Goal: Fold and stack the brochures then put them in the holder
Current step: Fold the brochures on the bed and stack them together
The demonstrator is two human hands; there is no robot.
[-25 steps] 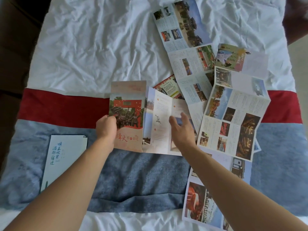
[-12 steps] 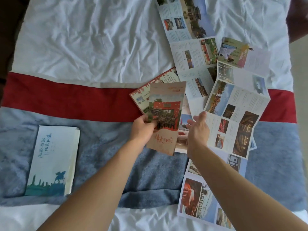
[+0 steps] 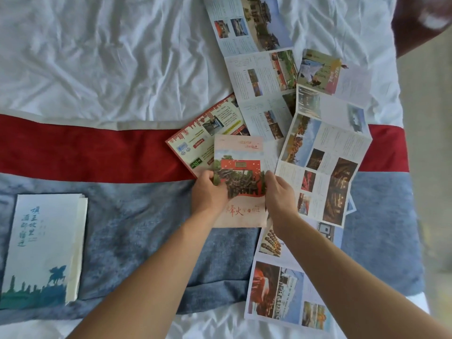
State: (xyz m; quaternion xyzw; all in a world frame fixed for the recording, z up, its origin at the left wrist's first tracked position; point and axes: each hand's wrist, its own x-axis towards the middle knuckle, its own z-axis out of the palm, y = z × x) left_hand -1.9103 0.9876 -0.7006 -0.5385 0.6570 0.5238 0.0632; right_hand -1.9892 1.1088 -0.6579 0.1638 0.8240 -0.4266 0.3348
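My left hand [image 3: 210, 192] and right hand [image 3: 280, 192] at frame centre, each grip pinching the folded brochure [image 3: 238, 157], now fully closed, right hand newly on its edge

pink-and-red folded brochure [image 3: 241, 155], white-and-teal folded brochure [image 3: 41, 245], red-grey-white bedcover [image 3: 97, 152]

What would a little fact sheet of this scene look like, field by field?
Surface: bed cover with white, red and blue bands
Left hand: grips the folded red brochure at its left edge
Right hand: grips its right edge
Already folded: white brochure, far left
Unfolded: several long brochures on the right
Holder: not visible
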